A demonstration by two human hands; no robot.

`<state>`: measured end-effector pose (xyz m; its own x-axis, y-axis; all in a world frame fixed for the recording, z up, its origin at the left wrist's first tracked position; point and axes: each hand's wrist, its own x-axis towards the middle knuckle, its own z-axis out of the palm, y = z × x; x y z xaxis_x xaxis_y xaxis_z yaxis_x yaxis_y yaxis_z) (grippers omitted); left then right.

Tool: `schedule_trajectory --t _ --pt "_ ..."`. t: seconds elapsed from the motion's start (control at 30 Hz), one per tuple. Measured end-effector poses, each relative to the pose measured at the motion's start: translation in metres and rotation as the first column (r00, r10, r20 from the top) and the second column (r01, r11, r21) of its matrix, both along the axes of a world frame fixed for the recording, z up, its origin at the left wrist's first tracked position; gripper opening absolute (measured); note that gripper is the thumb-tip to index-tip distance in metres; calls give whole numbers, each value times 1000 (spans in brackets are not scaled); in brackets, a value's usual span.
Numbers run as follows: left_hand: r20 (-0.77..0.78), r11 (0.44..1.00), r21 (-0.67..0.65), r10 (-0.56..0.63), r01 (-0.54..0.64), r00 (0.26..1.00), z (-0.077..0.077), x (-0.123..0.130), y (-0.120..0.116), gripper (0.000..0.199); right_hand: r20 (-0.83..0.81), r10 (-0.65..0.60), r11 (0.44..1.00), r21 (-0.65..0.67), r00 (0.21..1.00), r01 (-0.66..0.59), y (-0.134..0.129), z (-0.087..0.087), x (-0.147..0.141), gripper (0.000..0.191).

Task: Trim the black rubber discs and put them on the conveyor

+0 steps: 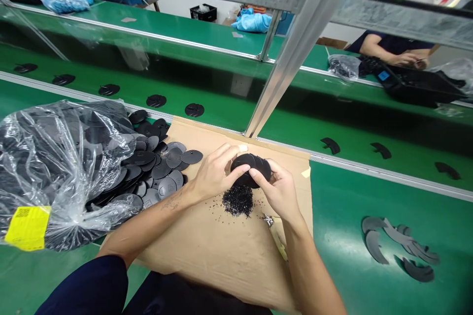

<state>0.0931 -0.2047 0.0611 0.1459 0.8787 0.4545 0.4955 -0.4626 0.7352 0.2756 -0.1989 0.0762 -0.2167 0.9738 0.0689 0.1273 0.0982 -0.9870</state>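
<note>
My left hand [216, 170] and my right hand [277, 189] both grip the edges of a small stack of black ribbed discs [251, 167], holding it just above the cardboard sheet [221, 256]. Right below the stack lies a heap of black crumbs [238, 201]. To my left, many loose black discs [155, 167] spill from a clear plastic bag [55, 172] with a yellow label [27, 228]. A small metal hand tool [273, 231] with a pale handle lies by my right wrist, partly hidden.
Green conveyor belts with aluminium rails run across the view, carrying spaced black discs [155, 101] and curved black pieces [331, 145]. A heap of grey-black offcuts [399, 248] lies on the near belt. Beyond, a co-worker's arms [391, 49] reach near a black tray [419, 83].
</note>
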Motion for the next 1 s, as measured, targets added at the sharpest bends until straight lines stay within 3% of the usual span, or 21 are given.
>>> schedule_trajectory --t 0.13,0.3,0.5,0.73,0.87,1.0 --pt "-18 998 -57 -27 26 999 3 -1 -1 30 7 -5 999 33 1000 5 -1 0 -1 30" --pt "72 983 -150 -98 108 993 3 2 -2 21 -1 31 999 27 1000 -31 -3 -1 0 32" --pt "70 985 -148 -82 91 994 4 3 -3 18 17 61 998 16 998 -62 -3 0 2 36" --pt "-15 994 -58 -91 90 996 3 0 -6 23 74 116 993 21 991 -118 -2 -1 7 41" --pt "134 998 32 -57 53 989 6 -1 -7 30 71 49 988 142 996 -59 -8 -2 6 32" --pt "165 979 166 -144 116 976 12 -5 -7 22 110 49 955 286 993 -79 -12 3 7 13"
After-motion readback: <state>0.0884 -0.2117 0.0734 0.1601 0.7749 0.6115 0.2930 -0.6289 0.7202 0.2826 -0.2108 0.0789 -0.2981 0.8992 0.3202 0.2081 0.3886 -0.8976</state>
